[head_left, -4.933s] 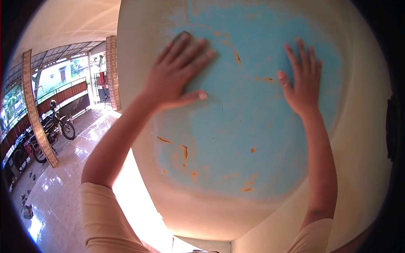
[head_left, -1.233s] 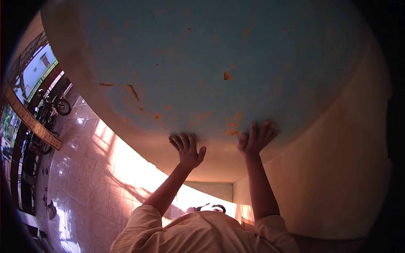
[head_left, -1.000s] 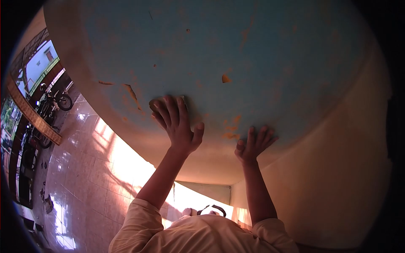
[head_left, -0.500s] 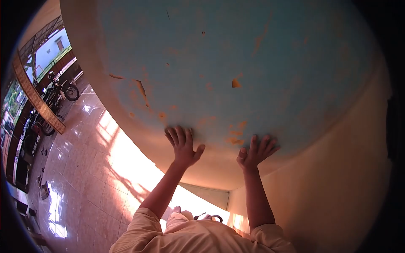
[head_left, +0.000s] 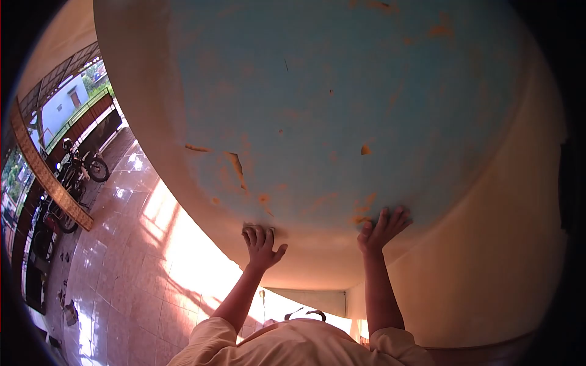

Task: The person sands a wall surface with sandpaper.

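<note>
In front of me is a wall (head_left: 317, 122) painted blue, with worn orange-beige patches, small holes and chipped spots. Its lower part is plain beige. My left hand (head_left: 261, 245) touches the wall near the lower border of the blue paint, its fingers apart and slightly bent, thumb out to the side. My right hand (head_left: 381, 232) rests on the wall farther right, fingers spread, beside an orange worn patch (head_left: 363, 219). Neither hand shows anything held. Both arms reach up from my light-coloured shirt (head_left: 299, 344).
At left lies a shiny tiled floor (head_left: 134, 256) with bright sunlight on it. Beyond it stand a motorcycle (head_left: 79, 165) and an orange-brown post (head_left: 46, 177). A plain beige wall (head_left: 464, 274) adjoins at right.
My view has tilted, so the wall marks sit lower and farther right. My left hand has slid left along the wall, its fingers more bent. My right hand stays near the same orange patch.
</note>
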{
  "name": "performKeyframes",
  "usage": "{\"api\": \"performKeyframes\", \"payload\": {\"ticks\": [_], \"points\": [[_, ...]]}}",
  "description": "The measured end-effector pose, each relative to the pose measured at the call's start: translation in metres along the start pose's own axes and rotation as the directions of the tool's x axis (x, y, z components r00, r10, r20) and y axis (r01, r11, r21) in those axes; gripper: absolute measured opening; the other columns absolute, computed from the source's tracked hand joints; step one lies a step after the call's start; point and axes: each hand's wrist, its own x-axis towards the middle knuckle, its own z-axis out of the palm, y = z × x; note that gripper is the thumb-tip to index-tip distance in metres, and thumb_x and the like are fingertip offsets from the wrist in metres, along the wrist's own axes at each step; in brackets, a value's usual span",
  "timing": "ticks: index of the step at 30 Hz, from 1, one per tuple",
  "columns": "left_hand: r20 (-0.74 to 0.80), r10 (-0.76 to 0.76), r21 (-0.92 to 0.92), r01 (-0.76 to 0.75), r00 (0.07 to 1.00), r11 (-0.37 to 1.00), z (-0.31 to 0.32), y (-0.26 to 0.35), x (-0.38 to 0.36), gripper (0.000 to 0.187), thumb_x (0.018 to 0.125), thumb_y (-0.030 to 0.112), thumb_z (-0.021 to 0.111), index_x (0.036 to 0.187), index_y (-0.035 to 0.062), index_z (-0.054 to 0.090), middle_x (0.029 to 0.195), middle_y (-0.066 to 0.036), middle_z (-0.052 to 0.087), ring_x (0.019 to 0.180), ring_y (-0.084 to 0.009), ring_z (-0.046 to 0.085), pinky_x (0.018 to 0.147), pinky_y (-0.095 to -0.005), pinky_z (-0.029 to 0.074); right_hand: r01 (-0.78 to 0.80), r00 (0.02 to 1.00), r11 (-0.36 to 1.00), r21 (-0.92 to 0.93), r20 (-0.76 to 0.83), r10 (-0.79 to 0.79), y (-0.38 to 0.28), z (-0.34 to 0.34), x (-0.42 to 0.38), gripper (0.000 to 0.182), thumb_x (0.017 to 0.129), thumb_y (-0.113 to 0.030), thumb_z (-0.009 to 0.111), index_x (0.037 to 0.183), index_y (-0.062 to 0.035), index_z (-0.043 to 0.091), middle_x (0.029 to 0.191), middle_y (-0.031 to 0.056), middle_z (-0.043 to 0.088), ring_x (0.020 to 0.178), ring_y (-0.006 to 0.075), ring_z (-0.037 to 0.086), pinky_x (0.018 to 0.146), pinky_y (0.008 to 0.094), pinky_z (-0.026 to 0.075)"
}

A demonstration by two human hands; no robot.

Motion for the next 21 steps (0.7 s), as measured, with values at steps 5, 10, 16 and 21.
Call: {"api": "performKeyframes", "payload": {"ticks": [5, 10, 16, 21], "points": [[-0.087, -0.137, -0.097, 0.129, 0.987, 0.987, -0.040, -0.044, 0.097, 0.090, 0.095, 0.069, 0.041, 0.151, -0.0006, 0.034, 0.162, -0.030, 0.018, 0.149, -0.0578, 0.005, 0.114, -0.0735, 0.003, 0.005, 1.000, 0.999, -0.035, -0.022, -0.005, -0.002, 0.007, -0.016, 0.059, 0.108, -0.048, 0.024, 0.156, -0.0137, 0.033, 0.166, 0.0195, 0.020, 0.153, 0.0472, 0.013, 0.118, 0.0706, 0.001], [-0.201, -0.199, -0.103, 0.181, 0.959, 0.978, -0.062, -0.046, 0.160, 0.089, 0.098, 0.065, 0.036, 0.155, -0.0032, 0.027, 0.164, -0.030, 0.015, 0.151, -0.0541, 0.003, 0.116, -0.0698, 0.001, -0.006, 1.000, 1.000, -0.007, -0.023, 0.006, -0.009, 0.005, -0.008, 0.060, 0.108, -0.049, 0.025, 0.158, -0.0161, 0.031, 0.167, 0.0185, 0.016, 0.153, 0.0482, 0.010, 0.117, 0.0720, 0.000], [-0.174, -0.099, -0.066, 0.089, 0.980, 0.994, -0.072, -0.033, 0.192, 0.081, 0.099, 0.056, 0.039, 0.153, -0.0035, 0.033, 0.163, -0.030, 0.020, 0.150, -0.0548, 0.010, 0.117, -0.0689, 0.007, 0.088, 0.993, 0.995, -0.047, 0.080, -0.084, -0.035, -0.003, 0.093, 0.063, 0.100, -0.057, 0.042, 0.155, -0.0264, 0.041, 0.167, 0.0162, 0.020, 0.151, 0.0520, 0.012, 0.113, 0.0763, -0.002], [-0.335, 0.041, 0.097, -0.009, 0.941, 0.995, -0.157, -0.075, 0.370, 0.075, 0.099, 0.054, 0.043, 0.155, 0.0053, 0.036, 0.164, -0.020, 0.028, 0.152, -0.0462, 0.018, 0.119, -0.0638, 0.013, 0.185, 0.980, 0.977, -0.106, 0.099, -0.174, -0.044, -0.020, 0.235, 0.061, 0.098, -0.057, 0.045, 0.152, -0.0297, 0.045, 0.166, 0.0069, 0.027, 0.153, 0.0414, 0.019, 0.114, 0.0751, 0.002]]}}
